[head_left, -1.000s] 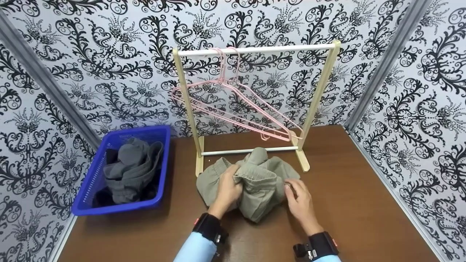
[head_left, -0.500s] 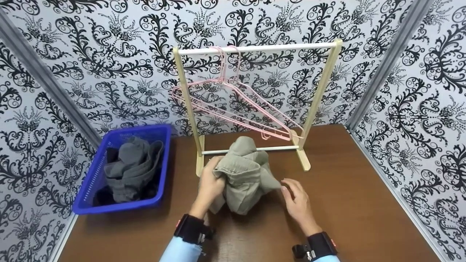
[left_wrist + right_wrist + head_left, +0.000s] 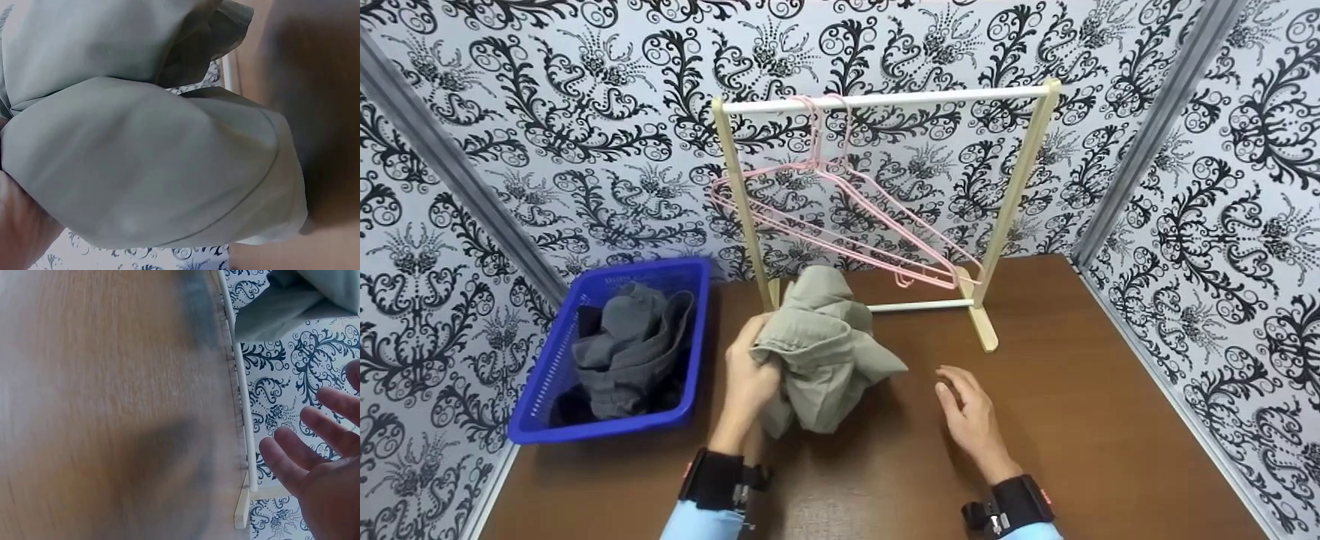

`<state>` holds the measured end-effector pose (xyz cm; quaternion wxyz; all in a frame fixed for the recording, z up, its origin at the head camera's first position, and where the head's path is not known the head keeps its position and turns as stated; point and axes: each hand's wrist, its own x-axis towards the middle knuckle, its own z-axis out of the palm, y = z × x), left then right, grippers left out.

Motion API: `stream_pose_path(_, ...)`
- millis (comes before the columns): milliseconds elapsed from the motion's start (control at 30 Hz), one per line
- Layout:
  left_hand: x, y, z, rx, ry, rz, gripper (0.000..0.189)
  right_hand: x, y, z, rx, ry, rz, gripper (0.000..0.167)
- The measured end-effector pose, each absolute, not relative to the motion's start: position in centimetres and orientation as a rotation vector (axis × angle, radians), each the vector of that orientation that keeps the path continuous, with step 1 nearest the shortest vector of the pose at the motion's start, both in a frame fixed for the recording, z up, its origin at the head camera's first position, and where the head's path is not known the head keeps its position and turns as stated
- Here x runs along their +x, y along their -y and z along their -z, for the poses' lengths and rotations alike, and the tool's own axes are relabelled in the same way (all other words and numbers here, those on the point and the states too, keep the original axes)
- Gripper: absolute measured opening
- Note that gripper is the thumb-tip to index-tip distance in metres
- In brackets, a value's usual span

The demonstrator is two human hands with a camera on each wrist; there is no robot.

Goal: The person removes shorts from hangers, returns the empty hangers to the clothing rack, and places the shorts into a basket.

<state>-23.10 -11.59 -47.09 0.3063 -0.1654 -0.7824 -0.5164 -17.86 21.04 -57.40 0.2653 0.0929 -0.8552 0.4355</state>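
Note:
A bunched khaki-green garment with a gathered elastic waistband, apparently shorts or trousers (image 3: 817, 345), hangs from my left hand (image 3: 750, 382), whose fingers grip it at its left side. The same cloth fills most of the left wrist view, a seam (image 3: 247, 197) curving along its edge; only a bit of the hand shows there. Apart from the garment, to its right, my right hand (image 3: 973, 420) hovers over the table with nothing in it. Its fingers (image 3: 298, 450) are spread and relaxed in the right wrist view, where a corner of the cloth also appears.
On the left stands a blue plastic basket (image 3: 701, 330) with dark grey clothes (image 3: 634, 352) inside. Behind the garment is a wood-and-white rack (image 3: 922, 99) carrying pink hangers (image 3: 877, 214). Patterned walls (image 3: 1207, 225) border the brown table (image 3: 1080, 390).
My left hand has lifted the garment and carried it left, toward the basket. The right hand was at the cloth's right edge earlier and is now clear of it, having barely moved.

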Motion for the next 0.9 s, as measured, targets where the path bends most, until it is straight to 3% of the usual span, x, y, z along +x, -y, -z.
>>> stream_pose_path(900, -22.6, 18.7, 42.3, -0.150, 1.986, 1.382, 0.041, -19.1, -20.9, 55.9, 0.308, 2.302, -1.158, 0.026)
